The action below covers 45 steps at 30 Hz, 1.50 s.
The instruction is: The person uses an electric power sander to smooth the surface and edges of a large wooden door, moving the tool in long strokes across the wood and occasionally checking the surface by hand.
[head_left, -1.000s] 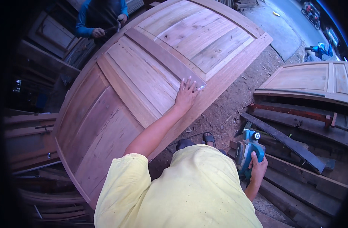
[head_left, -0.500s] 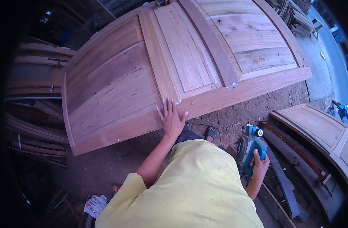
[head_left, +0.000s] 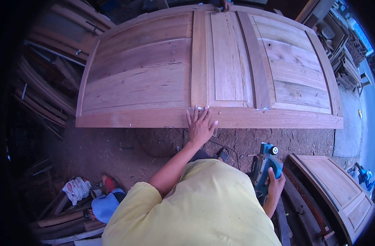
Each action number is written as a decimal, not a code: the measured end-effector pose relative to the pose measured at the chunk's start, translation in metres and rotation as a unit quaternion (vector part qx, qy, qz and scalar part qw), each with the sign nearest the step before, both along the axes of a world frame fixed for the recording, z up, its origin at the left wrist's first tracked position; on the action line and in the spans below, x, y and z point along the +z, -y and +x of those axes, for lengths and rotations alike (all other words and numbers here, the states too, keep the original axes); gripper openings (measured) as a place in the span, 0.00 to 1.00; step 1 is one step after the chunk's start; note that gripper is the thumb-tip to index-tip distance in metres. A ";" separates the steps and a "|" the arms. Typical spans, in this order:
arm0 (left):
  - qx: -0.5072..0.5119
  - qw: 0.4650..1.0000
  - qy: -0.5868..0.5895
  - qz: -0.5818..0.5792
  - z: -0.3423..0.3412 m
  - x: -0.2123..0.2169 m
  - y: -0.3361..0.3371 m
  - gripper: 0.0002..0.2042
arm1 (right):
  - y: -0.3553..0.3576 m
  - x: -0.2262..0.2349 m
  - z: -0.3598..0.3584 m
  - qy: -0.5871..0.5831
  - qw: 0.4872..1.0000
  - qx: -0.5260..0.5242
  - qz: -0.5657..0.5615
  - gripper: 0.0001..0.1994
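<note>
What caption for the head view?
Left hand spread on a wooden panel, right hand holding a blue planer.

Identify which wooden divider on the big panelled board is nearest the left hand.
The left light-brown wooden divider: its near end lies by the left hand; the darker wooden divider ends farther right.

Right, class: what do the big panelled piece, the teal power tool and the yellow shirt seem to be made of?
Panelled piece: wood, apparently unvarnished; grain, knots and a matte surface show.
Teal power tool: probably smooth plastic outside, given its even colour and rounded form.
Yellow shirt: soft, matte cloth, shown by its folds; fibre unclear.
</note>
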State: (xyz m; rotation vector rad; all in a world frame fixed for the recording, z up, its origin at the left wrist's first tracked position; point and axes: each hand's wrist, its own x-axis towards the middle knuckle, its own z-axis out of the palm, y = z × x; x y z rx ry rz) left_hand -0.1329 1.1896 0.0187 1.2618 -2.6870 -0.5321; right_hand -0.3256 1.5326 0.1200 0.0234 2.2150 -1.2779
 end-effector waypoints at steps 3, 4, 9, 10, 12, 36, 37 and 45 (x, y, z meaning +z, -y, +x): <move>0.042 0.998 -0.036 -0.009 0.013 -0.002 0.016 0.40 | -0.003 0.002 -0.006 0.001 1.000 0.009 -0.014 0.14; 0.060 0.995 -0.055 -0.052 0.016 -0.006 0.017 0.40 | -0.004 0.003 -0.007 0.006 1.000 0.012 -0.005 0.15; 0.094 0.991 -0.004 -0.097 0.000 -0.025 -0.011 0.42 | -0.009 0.004 -0.014 -0.014 0.998 0.060 0.006 0.16; 0.077 0.993 -0.004 -0.090 -0.003 -0.024 -0.017 0.42 | -0.010 0.004 -0.015 -0.015 0.997 0.072 0.010 0.16; 0.032 0.997 -0.008 -0.067 -0.003 -0.017 -0.021 0.40 | -0.008 0.005 -0.016 -0.031 0.996 0.086 0.011 0.17; 0.216 0.963 0.028 -0.161 0.251 -0.054 0.281 0.33 | 0.267 0.010 0.154 -0.139 0.970 0.192 0.059 0.19; 0.213 0.960 0.018 -0.184 0.245 -0.058 0.296 0.34 | 0.279 0.007 0.167 -0.168 0.966 0.186 0.065 0.21; 0.255 0.947 0.027 -0.192 0.220 -0.063 0.319 0.43 | 0.348 -0.001 0.183 -0.201 0.959 0.190 0.065 0.27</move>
